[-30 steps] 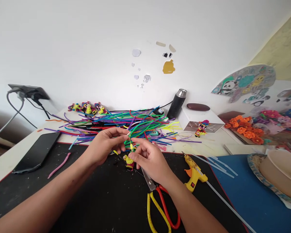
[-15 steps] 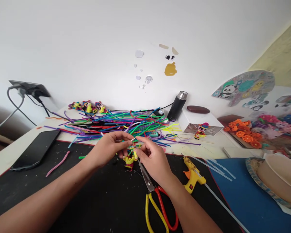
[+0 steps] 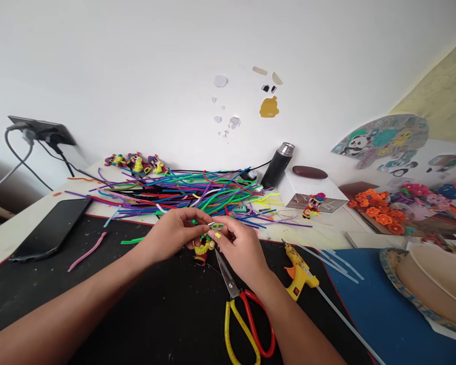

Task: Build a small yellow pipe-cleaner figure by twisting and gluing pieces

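My left hand [image 3: 172, 234] and my right hand [image 3: 242, 246] meet above the black mat, fingers pinched together. Between their fingertips is a short white piece of pipe cleaner [image 3: 212, 223]. A small yellow bit [image 3: 218, 235] shows by my right fingers; whether they grip it, I cannot tell. Just beneath the hands is a small yellow and red pipe-cleaner figure [image 3: 201, 252], its upper part hidden by the fingers. Scissors [image 3: 232, 289] with one yellow and one red handle lie under my right hand and wrist, blades towards the figure.
Many coloured pipe cleaners [image 3: 167, 192] are heaped behind the hands. Finished figures [image 3: 138, 163] stand at the wall, another [image 3: 314, 205] by a white box [image 3: 307, 187]. A yellow glue gun [image 3: 301, 271] lies right, a phone [image 3: 53, 228] left, a black flask [image 3: 277, 166] behind.
Both hands stay together in nearly the same place, and the white piece has turned slightly between the fingertips. The whole view has shifted a little.
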Motion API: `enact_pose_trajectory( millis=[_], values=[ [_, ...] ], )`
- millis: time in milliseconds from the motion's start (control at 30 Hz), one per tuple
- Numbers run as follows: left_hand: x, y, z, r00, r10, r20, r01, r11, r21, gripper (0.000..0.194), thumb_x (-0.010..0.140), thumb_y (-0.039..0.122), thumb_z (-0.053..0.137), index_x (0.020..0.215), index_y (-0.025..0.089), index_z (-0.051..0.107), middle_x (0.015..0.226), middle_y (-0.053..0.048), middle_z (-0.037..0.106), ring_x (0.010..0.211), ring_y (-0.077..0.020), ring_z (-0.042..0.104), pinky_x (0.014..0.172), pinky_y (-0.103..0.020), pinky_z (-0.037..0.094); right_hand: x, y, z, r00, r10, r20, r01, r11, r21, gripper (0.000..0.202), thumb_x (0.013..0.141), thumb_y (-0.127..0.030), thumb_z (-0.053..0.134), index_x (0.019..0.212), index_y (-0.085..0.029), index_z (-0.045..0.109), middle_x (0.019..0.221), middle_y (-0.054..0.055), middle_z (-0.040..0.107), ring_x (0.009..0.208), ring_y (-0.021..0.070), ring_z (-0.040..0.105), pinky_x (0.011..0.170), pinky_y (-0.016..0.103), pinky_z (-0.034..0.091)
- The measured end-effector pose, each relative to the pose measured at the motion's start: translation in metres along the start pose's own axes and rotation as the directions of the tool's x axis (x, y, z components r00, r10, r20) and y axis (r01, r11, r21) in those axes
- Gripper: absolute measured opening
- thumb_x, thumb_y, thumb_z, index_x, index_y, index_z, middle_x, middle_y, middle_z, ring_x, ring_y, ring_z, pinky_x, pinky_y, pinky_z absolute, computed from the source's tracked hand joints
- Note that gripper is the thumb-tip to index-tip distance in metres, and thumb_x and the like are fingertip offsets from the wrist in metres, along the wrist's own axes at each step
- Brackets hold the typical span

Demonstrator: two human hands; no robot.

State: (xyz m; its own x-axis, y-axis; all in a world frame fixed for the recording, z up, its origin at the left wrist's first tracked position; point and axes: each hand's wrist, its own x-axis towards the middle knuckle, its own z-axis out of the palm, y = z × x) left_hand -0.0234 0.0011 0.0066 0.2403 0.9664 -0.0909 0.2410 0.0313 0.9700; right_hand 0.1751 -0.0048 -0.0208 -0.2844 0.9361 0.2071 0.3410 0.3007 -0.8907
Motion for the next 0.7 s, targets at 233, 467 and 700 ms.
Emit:
enact_pose_trajectory(
  millis=[233, 467, 700],
  values=[
    [-0.006, 0.001, 0.007, 1.000, 0.009, -0.026, -0.007, 0.997, 0.077, 0.021, 0.080, 0.040, 0.076, 0.090, 0.022, 0.076, 0.061, 0.003, 0.069, 0.054, -0.0161, 0.065, 0.051, -0.022, 0.047, 0.002, -0.003, -0.004, 0.998, 0.060, -0.005, -0.059, 0.997, 0.044, 0.020, 0.094, -0.039, 0.071, 0.103, -0.021, 0.074, 0.061, -0.006, 0.054, 0.057, 0.0145, 0.056, 0.056, 0.027, 0.038],
    [-0.011, 0.002, 0.013, 0.990, 0.135, -0.046, -0.117, 0.954, 0.275, 0.023, 0.089, 0.041, 0.068, 0.094, 0.022, 0.079, 0.081, 0.000, 0.078, 0.069, -0.0181, 0.066, 0.061, -0.025, 0.047, 0.005, 0.000, -0.003, 0.987, 0.154, 0.053, -0.163, 0.946, 0.279, 0.023, 0.089, -0.042, 0.074, 0.093, -0.020, 0.066, 0.061, -0.007, 0.058, 0.051, 0.0127, 0.059, 0.055, 0.025, 0.041],
    [-0.015, 0.003, 0.018, 0.958, 0.280, -0.062, -0.233, 0.885, 0.404, 0.021, 0.091, 0.037, 0.066, 0.095, 0.022, 0.080, 0.092, -0.003, 0.081, 0.082, -0.0214, 0.071, 0.075, -0.030, 0.049, 0.007, 0.005, 0.003, 0.963, 0.234, 0.132, -0.269, 0.805, 0.529, 0.033, 0.081, -0.046, 0.082, 0.088, -0.021, 0.063, 0.056, -0.008, 0.059, 0.046, 0.0119, 0.056, 0.049, 0.024, 0.042]
  ],
)
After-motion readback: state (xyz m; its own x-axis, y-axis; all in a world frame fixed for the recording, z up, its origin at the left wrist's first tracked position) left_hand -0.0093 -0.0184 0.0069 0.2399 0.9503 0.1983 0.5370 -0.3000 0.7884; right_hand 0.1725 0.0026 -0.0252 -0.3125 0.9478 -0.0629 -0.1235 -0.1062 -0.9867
